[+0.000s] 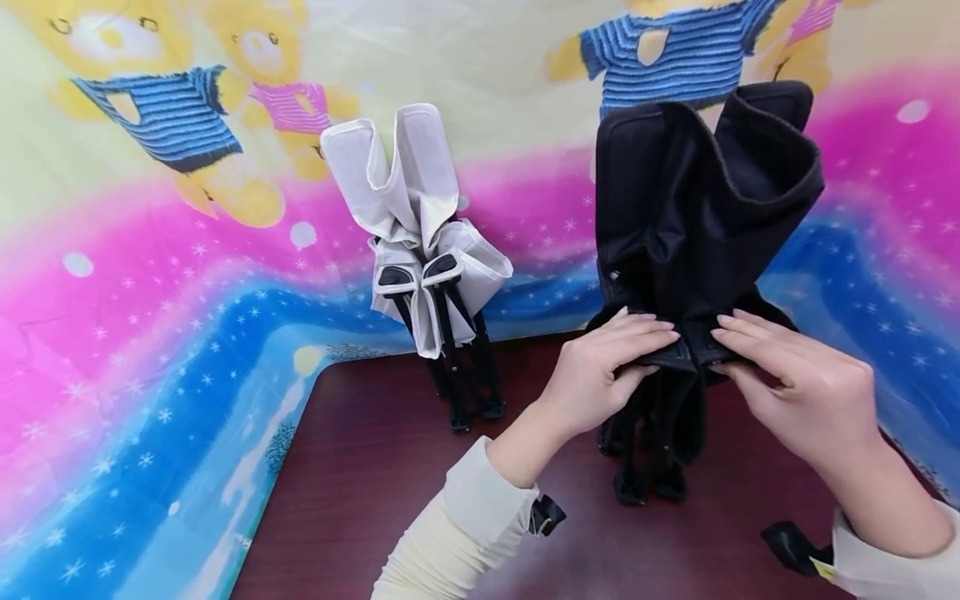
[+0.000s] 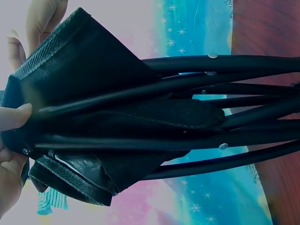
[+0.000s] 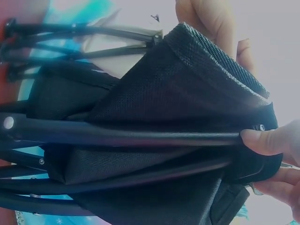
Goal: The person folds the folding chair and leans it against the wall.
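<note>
A black folding chair (image 1: 675, 208) stands folded upright, its fabric back bunched into deep folds above the thin legs. At the near edge of its seat, my left hand (image 1: 600, 362) pinches the left front corner between thumb and fingers. My right hand (image 1: 810, 383) grips the right front corner beside it, a small gap away. Black leg tubes (image 2: 126, 143) with rivets run below the fabric in the left wrist view. The right thumb (image 3: 267, 140) presses a tube end in the right wrist view. The seat's underside hides part of the fingers.
A white folding chair (image 1: 437, 158) with black legs stands folded to the left, a little farther back. Both chairs are on a dark red-brown table (image 1: 337, 500). Behind the table hangs a cloth (image 1: 247, 325) printed with bears and snowflakes.
</note>
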The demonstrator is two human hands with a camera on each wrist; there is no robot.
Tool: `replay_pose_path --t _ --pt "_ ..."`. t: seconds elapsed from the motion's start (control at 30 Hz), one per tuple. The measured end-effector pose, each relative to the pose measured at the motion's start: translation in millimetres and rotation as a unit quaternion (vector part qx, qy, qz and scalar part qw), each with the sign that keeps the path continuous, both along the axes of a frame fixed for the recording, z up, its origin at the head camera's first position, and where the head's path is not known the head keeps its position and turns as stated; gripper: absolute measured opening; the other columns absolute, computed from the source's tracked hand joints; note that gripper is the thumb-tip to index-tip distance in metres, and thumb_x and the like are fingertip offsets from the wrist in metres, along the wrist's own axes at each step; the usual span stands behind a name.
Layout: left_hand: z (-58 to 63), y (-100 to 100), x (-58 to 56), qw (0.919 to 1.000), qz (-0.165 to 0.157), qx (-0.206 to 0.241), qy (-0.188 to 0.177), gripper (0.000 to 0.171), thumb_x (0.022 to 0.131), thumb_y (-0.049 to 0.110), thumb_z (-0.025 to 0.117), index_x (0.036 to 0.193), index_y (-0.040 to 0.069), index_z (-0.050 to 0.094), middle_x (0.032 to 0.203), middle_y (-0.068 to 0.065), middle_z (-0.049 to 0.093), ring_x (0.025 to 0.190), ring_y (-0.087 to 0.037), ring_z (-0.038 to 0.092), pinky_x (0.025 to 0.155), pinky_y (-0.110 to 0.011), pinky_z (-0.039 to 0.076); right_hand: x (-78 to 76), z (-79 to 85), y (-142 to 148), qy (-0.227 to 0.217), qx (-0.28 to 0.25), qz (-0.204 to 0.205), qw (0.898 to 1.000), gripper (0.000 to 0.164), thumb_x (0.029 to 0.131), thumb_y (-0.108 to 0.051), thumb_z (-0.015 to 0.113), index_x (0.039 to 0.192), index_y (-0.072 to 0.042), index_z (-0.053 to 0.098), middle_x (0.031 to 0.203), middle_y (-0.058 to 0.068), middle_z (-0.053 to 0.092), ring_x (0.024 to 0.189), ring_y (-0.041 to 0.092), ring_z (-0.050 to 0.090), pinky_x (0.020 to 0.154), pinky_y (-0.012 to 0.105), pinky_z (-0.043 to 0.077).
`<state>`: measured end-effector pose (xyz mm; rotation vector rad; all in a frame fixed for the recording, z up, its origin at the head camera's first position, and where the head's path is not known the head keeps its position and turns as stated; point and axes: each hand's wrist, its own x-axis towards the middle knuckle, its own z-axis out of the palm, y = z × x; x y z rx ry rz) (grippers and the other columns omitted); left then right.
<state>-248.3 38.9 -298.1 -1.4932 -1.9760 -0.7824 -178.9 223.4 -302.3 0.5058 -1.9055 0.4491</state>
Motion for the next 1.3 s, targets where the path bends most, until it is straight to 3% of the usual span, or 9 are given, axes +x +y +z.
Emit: replay_pose_path --t 0.13,0.43,0.93,1.3 --pt "1.5 -1.6 -0.6 0.9998 0.000 -0.016 0.012 0.030 0.079 0.011 0.062 0.109 0.007 0.061 0.111 -0.003 0.057 0.112 -0.007 0.043 0.099 -0.023 0.021 1.3 0.2 -0.4 -0.012 -0.006 -0.004 1.000 0.051 0.086 -0.043 0.045 0.085 0.001 0.069 0.090 0.015 0.064 0.103 -0.007 0.043 0.086 0.005 0.028" --pt "5.0 -4.5 -1.1 0.9973 0.015 -0.062 0.037 0.032 0.081 0.015 0.061 0.111 0.008 0.060 0.114 -0.003 0.055 0.114 -0.010 0.041 0.100 -0.022 0.018 4.0 -1.5 -7.3 0.004 -0.076 0.002 0.997 0.052 0.084 -0.043 0.049 0.082 0.006 0.067 0.089 0.020 0.062 0.101 0.001 0.050 0.087 0.012 0.034" --pt "11.6 -8.0 0.6 0.9938 0.026 -0.101 0.038 0.033 0.081 0.015 0.060 0.113 0.006 0.058 0.117 -0.005 0.054 0.115 -0.012 0.041 0.100 -0.020 0.015 6.0 -1.4 -9.5 0.001 -0.077 0.019 0.997 0.052 0.084 -0.042 0.049 0.087 0.007 0.066 0.096 0.020 0.061 0.104 0.008 0.051 0.091 0.020 0.034" --pt "13.1 -9.9 1.1 0.9944 0.023 -0.100 0.023 0.036 0.081 0.015 0.061 0.115 0.006 0.056 0.119 -0.006 0.052 0.116 -0.012 0.040 0.100 -0.020 0.016 8.6 -3.5 -10.1 -0.007 -0.092 0.013 0.996 0.053 0.083 -0.044 0.050 0.090 0.007 0.065 0.101 0.018 0.060 0.104 0.009 0.050 0.091 0.019 0.034"
